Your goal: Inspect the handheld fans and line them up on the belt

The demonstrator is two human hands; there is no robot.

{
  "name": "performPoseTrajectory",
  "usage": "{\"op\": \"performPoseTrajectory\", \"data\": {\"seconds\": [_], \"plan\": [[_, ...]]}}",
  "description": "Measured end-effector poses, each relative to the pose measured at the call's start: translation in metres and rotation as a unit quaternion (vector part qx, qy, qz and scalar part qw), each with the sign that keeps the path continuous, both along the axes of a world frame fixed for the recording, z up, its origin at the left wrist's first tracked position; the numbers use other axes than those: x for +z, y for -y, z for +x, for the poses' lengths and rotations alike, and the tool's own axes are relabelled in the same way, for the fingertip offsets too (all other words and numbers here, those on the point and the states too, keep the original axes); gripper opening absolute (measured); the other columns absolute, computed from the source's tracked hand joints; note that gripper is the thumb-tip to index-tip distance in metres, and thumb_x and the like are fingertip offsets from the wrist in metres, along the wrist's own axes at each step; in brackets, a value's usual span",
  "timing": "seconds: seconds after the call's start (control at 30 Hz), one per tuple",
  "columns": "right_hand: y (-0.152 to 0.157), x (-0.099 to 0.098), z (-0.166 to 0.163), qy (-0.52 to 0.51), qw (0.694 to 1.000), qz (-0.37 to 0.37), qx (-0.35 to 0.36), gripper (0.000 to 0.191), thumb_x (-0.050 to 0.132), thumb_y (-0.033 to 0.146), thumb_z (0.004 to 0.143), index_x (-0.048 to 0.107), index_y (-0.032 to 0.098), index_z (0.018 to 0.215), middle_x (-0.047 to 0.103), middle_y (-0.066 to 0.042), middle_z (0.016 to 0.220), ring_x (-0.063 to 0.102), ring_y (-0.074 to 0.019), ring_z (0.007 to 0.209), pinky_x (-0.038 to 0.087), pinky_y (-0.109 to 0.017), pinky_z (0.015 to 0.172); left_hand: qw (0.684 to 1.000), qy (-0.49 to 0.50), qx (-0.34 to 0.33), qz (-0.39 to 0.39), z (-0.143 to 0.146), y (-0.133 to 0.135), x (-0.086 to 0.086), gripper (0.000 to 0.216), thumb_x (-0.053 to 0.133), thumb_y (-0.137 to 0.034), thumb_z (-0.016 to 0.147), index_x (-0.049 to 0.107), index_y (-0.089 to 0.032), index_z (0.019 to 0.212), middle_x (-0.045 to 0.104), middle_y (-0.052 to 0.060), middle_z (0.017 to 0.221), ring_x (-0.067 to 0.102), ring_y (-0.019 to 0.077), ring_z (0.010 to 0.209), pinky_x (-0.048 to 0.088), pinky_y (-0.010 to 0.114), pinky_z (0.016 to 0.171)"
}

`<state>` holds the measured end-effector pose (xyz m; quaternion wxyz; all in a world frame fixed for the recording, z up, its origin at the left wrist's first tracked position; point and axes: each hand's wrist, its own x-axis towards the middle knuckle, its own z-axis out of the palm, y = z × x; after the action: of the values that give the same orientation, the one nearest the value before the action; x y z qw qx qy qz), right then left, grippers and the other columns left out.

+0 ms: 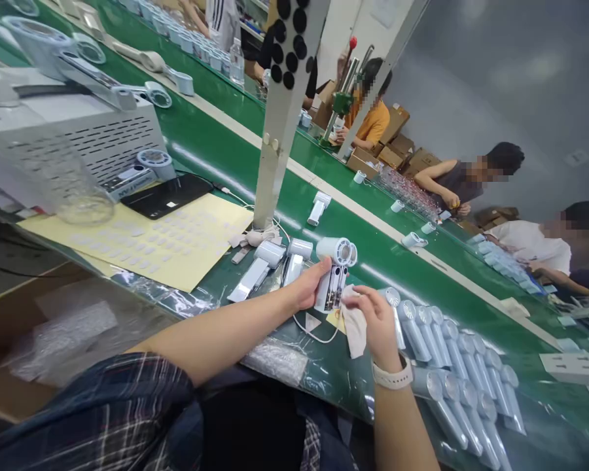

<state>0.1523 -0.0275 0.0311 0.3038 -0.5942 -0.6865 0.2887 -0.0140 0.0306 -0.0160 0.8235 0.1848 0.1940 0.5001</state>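
My left hand (310,285) grips a small white handheld fan (334,273) by its handle, head up, with its open back panel facing me. My right hand (374,322) is pinched on a white cloth (356,330) and pressed against the fan's handle. Two more white fans (260,268) lie flat on the green table just left of my left hand. A thin white cable (314,335) loops on the table beneath the held fan.
Rows of pale blue fans (451,373) lie at my right. A yellow sticker sheet (177,245), a black pad (167,195) and a grey machine (83,131) sit at left. A white post (279,118) stands ahead. Other people work across the green conveyor (255,163).
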Motion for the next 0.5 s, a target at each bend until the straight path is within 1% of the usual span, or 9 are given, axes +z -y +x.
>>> {"op": "performPoseTrajectory", "data": {"seconds": [0.03, 0.07, 0.1, 0.17, 0.27, 0.33, 0.4, 0.47, 0.5], "plan": [[0.002, -0.007, 0.000, 0.012, 0.999, -0.009, -0.050, 0.038, 0.045, 0.050, 0.097, 0.066, 0.019, 0.101, 0.073, -0.010, 0.082, 0.069, -0.0259, 0.076, 0.054, -0.042, 0.076, 1.000, -0.002, 0.013, 0.012, -0.002, 0.000, 0.003, 0.065, 0.082, -0.068, 0.062, 0.071, -0.011, 0.092, 0.077, 0.015, 0.094, 0.074, 0.0286, 0.090, 0.060, 0.040, 0.082], [0.003, -0.015, -0.002, 0.035, 0.995, -0.014, -0.093, 0.031, 0.049, 0.046, 0.095, 0.065, 0.019, 0.091, 0.069, -0.007, 0.069, 0.066, -0.0252, 0.066, 0.053, -0.040, 0.070, 0.999, -0.004, 0.025, 0.024, -0.004, 0.000, 0.005, 0.067, 0.083, -0.069, 0.059, 0.071, -0.012, 0.090, 0.077, 0.015, 0.095, 0.074, 0.0290, 0.091, 0.060, 0.040, 0.083], [0.004, -0.023, -0.005, 0.059, 0.991, -0.014, -0.121, 0.024, 0.056, 0.042, 0.090, 0.062, 0.020, 0.082, 0.064, -0.006, 0.062, 0.064, -0.0253, 0.062, 0.050, -0.039, 0.067, 0.999, -0.004, 0.035, 0.035, -0.007, 0.000, 0.008, 0.068, 0.083, -0.071, 0.056, 0.071, -0.012, 0.088, 0.077, 0.015, 0.095, 0.073, 0.0298, 0.093, 0.060, 0.040, 0.084], [0.006, -0.037, -0.013, 0.085, 0.987, -0.012, -0.138, 0.015, 0.065, 0.030, 0.081, 0.057, 0.021, 0.072, 0.061, -0.005, 0.059, 0.062, -0.0266, 0.062, 0.048, -0.040, 0.068, 0.998, -0.001, 0.041, 0.048, -0.011, -0.001, 0.014, 0.070, 0.083, -0.074, 0.052, 0.070, -0.013, 0.084, 0.077, 0.015, 0.096, 0.073, 0.0317, 0.098, 0.059, 0.042, 0.087], [0.012, -0.042, -0.023, 0.092, 0.986, -0.004, -0.137, 0.009, 0.061, 0.024, 0.082, 0.057, 0.022, 0.075, 0.063, -0.006, 0.065, 0.064, -0.0266, 0.067, 0.047, -0.039, 0.070, 0.997, 0.014, 0.035, 0.064, -0.016, -0.003, 0.021, 0.073, 0.080, -0.079, 0.051, 0.068, -0.014, 0.081, 0.076, 0.015, 0.099, 0.071, 0.0344, 0.104, 0.058, 0.044, 0.091], [0.018, -0.037, -0.026, 0.029, 0.994, -0.012, -0.102, 0.007, 0.058, 0.028, 0.086, 0.060, 0.022, 0.085, 0.068, -0.006, 0.073, 0.066, -0.0250, 0.071, 0.050, -0.038, 0.071, 0.997, 0.020, 0.027, 0.073, -0.018, -0.003, 0.023, 0.076, 0.077, -0.083, 0.049, 0.066, -0.014, 0.081, 0.075, 0.015, 0.101, 0.069, 0.0365, 0.109, 0.058, 0.046, 0.091], [0.024, -0.030, -0.028, -0.108, 0.992, -0.059, -0.041, 0.016, 0.060, 0.035, 0.087, 0.063, 0.022, 0.094, 0.070, -0.004, 0.076, 0.068, -0.0224, 0.069, 0.053, -0.036, 0.070, 0.996, 0.018, 0.026, 0.082, -0.019, -0.002, 0.025, 0.078, 0.075, -0.086, 0.048, 0.064, -0.015, 0.079, 0.075, 0.015, 0.103, 0.067, 0.0375, 0.113, 0.057, 0.046, 0.091], [0.030, -0.025, -0.032, -0.244, 0.960, -0.137, 0.019, 0.024, 0.069, 0.041, 0.081, 0.067, 0.021, 0.095, 0.070, -0.001, 0.069, 0.067, -0.0195, 0.061, 0.054, -0.034, 0.064, 0.995, 0.016, 0.038, 0.092, -0.019, 0.000, 0.027, 0.076, 0.074, -0.086, 0.050, 0.062, -0.016, 0.076, 0.074, 0.015, 0.105, 0.066, 0.0369, 0.115, 0.057, 0.045, 0.092], [0.032, -0.023, -0.035, -0.283, 0.943, -0.170, 0.034, 0.027, 0.074, 0.042, 0.077, 0.070, 0.020, 0.092, 0.069, 0.000, 0.065, 0.065, -0.0180, 0.056, 0.054, -0.033, 0.060, 0.994, 0.017, 0.044, 0.096, -0.018, 0.001, 0.029, 0.075, 0.074, -0.085, 0.050, 0.061, -0.016, 0.074, 0.074, 0.015, 0.107, 0.066, 0.0363, 0.115, 0.057, 0.044, 0.092]]}}
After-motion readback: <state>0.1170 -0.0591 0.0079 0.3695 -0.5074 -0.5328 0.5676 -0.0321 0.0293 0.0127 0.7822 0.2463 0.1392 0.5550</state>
